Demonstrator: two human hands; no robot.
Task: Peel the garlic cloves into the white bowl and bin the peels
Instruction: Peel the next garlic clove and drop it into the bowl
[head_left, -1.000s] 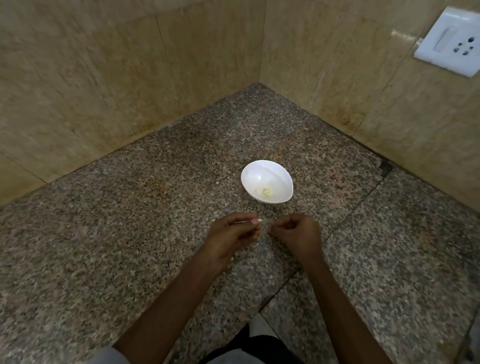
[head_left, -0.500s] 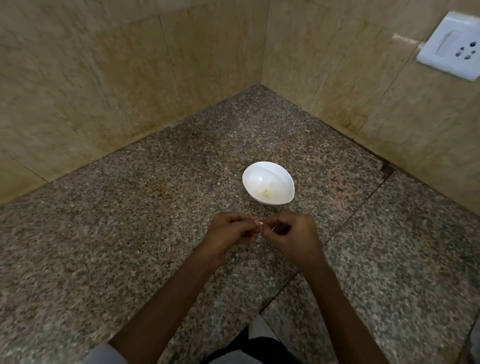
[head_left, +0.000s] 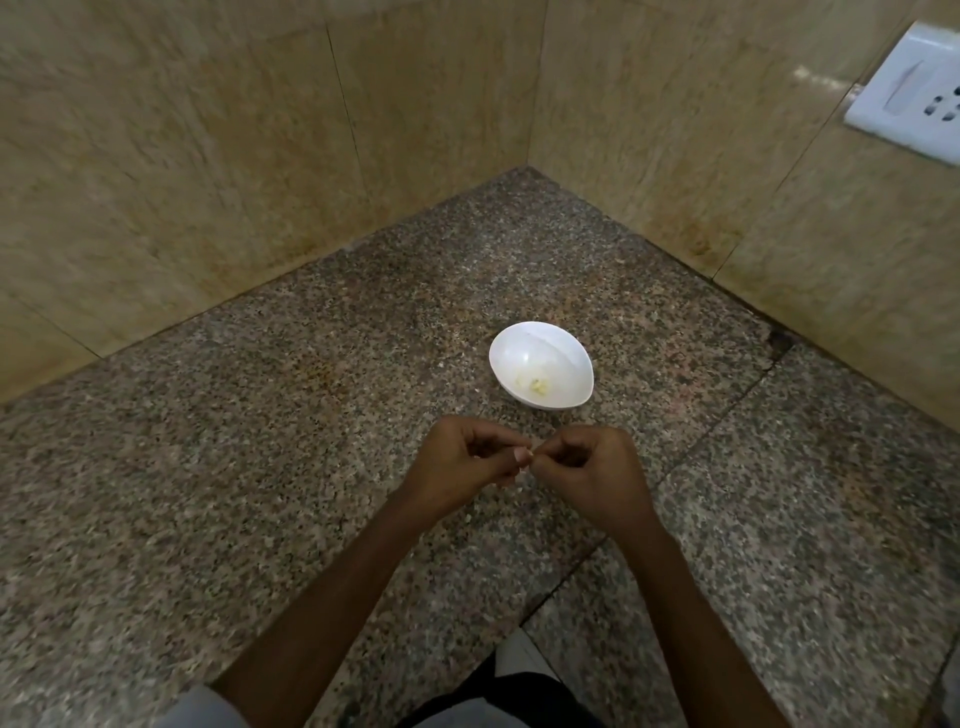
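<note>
Near white bowl (head_left: 550, 349), clove (head_left: 523, 459) between hands (head_left: 460, 465) (head_left: 592, 470)

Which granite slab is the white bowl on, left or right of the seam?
The speckled granite slab left of the dark seam, the one running into the wall corner; the small white bowl stands wholly on it.

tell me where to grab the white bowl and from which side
Probably pinch the white bowl by its near rim, from above on the person's side: it sits upright and open, rim bare, and the peeled garlic lies low inside.
</note>
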